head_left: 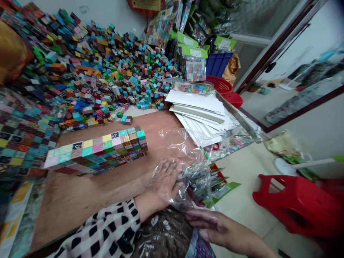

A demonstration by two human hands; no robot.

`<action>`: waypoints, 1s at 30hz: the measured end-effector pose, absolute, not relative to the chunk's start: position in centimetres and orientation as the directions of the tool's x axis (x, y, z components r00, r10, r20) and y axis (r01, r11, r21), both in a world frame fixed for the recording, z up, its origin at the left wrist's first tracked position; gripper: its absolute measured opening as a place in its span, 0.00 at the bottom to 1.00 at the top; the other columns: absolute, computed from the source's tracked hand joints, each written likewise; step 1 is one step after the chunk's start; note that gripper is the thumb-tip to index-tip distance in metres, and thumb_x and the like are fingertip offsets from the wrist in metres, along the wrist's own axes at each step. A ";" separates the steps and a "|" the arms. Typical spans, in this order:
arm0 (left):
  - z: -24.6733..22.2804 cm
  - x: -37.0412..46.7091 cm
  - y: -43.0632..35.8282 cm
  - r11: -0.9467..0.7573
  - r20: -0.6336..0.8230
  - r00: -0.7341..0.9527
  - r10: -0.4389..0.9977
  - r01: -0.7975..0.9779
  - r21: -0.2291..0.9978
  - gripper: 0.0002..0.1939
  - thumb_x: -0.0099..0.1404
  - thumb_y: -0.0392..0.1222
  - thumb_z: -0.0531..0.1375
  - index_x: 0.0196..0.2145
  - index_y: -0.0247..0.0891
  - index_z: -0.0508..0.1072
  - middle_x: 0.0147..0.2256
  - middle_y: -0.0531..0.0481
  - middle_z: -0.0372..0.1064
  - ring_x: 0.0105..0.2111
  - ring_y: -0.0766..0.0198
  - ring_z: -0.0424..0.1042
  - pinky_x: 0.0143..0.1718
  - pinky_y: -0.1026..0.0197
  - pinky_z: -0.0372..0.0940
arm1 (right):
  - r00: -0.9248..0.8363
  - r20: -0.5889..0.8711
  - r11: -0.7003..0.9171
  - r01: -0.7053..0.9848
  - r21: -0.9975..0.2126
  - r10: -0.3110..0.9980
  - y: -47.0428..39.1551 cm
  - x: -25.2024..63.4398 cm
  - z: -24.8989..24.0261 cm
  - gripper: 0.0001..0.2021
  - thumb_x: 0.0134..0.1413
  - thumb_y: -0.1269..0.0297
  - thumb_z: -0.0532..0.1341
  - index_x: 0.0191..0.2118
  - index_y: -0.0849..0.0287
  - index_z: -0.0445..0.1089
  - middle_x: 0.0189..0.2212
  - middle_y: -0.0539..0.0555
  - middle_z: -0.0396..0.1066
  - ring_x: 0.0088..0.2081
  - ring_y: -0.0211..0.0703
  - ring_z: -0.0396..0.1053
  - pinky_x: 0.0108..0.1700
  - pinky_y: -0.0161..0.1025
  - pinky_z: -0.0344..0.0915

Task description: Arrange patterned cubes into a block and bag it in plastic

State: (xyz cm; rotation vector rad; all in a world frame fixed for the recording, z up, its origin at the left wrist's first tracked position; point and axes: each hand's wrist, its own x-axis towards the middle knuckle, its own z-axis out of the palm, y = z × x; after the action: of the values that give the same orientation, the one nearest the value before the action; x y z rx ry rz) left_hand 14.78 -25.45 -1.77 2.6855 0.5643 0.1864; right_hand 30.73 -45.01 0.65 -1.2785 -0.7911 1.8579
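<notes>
Two hands (167, 181) (213, 225), one clear bag (197, 175)

No text can be read. At the far side, the gold panel (147, 4) of a red wall hanging (147, 12) bears marks too small to make out; right of it, white labels (195, 53) on green header cards (185, 51) of bagged mosaic pieces (195, 70) carry blurred, illegible print.

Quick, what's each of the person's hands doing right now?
Left hand: open, fingers extended, at the clear plastic bag.
Right hand: at the bag's near edge; whether it grips cannot be told.
</notes>
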 end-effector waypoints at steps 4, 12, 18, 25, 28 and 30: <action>-1.9 14.7 -25.3 -0.834 0.039 0.908 0.417 0.365 0.414 0.33 0.70 0.48 0.52 0.68 0.38 0.50 0.67 0.43 0.52 0.69 0.49 0.44 0.67 0.41 0.41 | -0.122 -0.542 -0.473 -0.668 -0.575 0.831 -45.5 30.4 -1.0 0.15 0.51 0.63 0.68 0.46 0.57 0.77 0.41 0.58 0.79 0.44 0.42 0.76 0.49 0.39 0.67; -1.5 14.6 -25.4 -0.851 0.032 0.918 0.396 0.354 0.387 0.31 0.72 0.46 0.50 0.69 0.39 0.49 0.67 0.43 0.51 0.69 0.50 0.43 0.67 0.39 0.42 | -0.228 -0.642 -0.290 -0.957 0.009 0.732 -42.1 27.9 -2.8 0.21 0.63 0.52 0.58 0.34 0.70 0.75 0.25 0.58 0.78 0.24 0.40 0.76 0.28 0.33 0.72; -1.4 14.2 -25.4 -0.865 0.065 0.924 0.377 0.326 0.382 0.31 0.72 0.46 0.51 0.69 0.44 0.48 0.68 0.44 0.50 0.69 0.48 0.43 0.67 0.38 0.43 | -0.266 -0.599 -0.249 -0.962 0.113 0.756 -40.5 26.1 -2.9 0.09 0.62 0.66 0.61 0.35 0.67 0.72 0.22 0.52 0.74 0.21 0.33 0.73 0.24 0.26 0.69; -1.5 13.4 -25.7 -0.920 0.110 0.959 0.261 0.213 0.328 0.30 0.71 0.37 0.52 0.68 0.43 0.52 0.68 0.38 0.47 0.69 0.46 0.42 0.66 0.37 0.45 | -0.144 -0.564 -0.156 -0.987 0.028 0.813 -42.2 27.0 -1.8 0.13 0.49 0.77 0.70 0.41 0.63 0.72 0.29 0.50 0.71 0.24 0.26 0.69 0.28 0.21 0.68; -1.0 12.8 -26.3 -0.903 0.090 0.990 0.105 0.057 0.426 0.32 0.68 0.30 0.53 0.67 0.40 0.53 0.69 0.36 0.41 0.69 0.47 0.39 0.66 0.38 0.45 | -0.067 -0.558 -0.121 -0.991 -0.060 0.827 -42.3 27.4 -1.4 0.16 0.49 0.78 0.69 0.43 0.58 0.70 0.32 0.48 0.71 0.26 0.26 0.69 0.28 0.22 0.68; 0.0 12.2 -26.7 -0.842 0.015 0.999 0.039 0.025 0.540 0.32 0.67 0.29 0.52 0.67 0.38 0.54 0.69 0.36 0.43 0.69 0.49 0.40 0.67 0.41 0.46 | -0.029 -0.572 -0.100 -0.991 -0.092 0.820 -42.0 27.5 -1.3 0.19 0.50 0.80 0.67 0.46 0.57 0.68 0.33 0.49 0.72 0.27 0.28 0.70 0.27 0.22 0.68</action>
State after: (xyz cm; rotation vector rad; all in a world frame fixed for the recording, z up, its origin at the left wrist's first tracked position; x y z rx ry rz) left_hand 12.18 -26.70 -0.04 2.5715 0.0447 0.0344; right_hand 27.47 -41.98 -1.35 -0.5743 0.3841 1.5843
